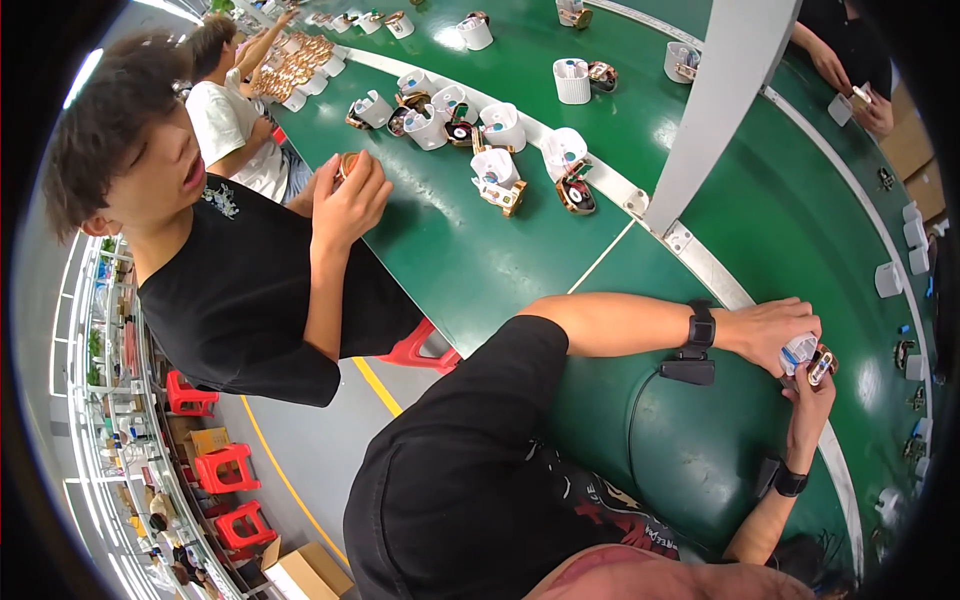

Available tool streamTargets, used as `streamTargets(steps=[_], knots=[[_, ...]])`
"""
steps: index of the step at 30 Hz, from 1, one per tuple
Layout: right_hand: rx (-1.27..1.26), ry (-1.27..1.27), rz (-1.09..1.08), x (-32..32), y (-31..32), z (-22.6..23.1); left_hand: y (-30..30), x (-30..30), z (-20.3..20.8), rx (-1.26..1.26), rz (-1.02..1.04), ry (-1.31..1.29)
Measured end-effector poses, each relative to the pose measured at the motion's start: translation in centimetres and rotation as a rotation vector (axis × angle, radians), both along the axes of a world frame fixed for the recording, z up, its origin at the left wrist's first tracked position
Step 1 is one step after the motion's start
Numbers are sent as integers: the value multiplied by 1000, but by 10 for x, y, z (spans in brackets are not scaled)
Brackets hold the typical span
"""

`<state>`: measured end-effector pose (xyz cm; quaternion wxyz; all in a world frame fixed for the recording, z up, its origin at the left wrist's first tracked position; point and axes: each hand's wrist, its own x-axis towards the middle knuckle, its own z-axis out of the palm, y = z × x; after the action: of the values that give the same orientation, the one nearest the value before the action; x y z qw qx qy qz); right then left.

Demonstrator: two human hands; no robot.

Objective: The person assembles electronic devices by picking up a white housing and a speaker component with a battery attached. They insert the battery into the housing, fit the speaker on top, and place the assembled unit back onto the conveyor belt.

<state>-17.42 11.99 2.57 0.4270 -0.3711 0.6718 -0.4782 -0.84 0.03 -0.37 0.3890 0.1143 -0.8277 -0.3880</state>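
Note:
At the right side of the green work table, my left hand [768, 331] is wrapped round a white ribbed plastic housing [799, 350] with its mouth turned toward me. Just below it, the fingers of my right hand [812, 398] pinch a small gold-rimmed part with a circuit board [822, 366]. The part is right beside the housing; I cannot tell whether wires join them. Black bands with small boxes sit on both my wrists, and a thin dark cable [634, 425] runs from the left one over the table.
Several white housings with gold-rimmed boards [500, 128] stand on the green table [440, 250]. A grey metal post [708, 120] rises from the white rail. A co-worker in black [250, 280] sits at left, holding a round brown part. Red stools [226, 468] stand on the floor.

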Motion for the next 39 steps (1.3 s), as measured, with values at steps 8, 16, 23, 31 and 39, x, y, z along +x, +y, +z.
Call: streamTargets(steps=[8, 16, 23, 31, 39], knots=[[-42, 190, 144, -44, 10, 17, -46, 14, 7, 35, 559, 57], [-98, 184, -228, -145, 25, 10, -105, 46, 8, 318, 676, 117], [-94, 195, -359, -164, 24, -28, -112, 52, -5, 206, 780, 125], [-237, 481, -334, -162, 22, -47, -84, 49, 37, -169, 1006, 133], [-269, 1036, -205, -122, 14, -19, -31, 20, 18, -265, 431, -1]])
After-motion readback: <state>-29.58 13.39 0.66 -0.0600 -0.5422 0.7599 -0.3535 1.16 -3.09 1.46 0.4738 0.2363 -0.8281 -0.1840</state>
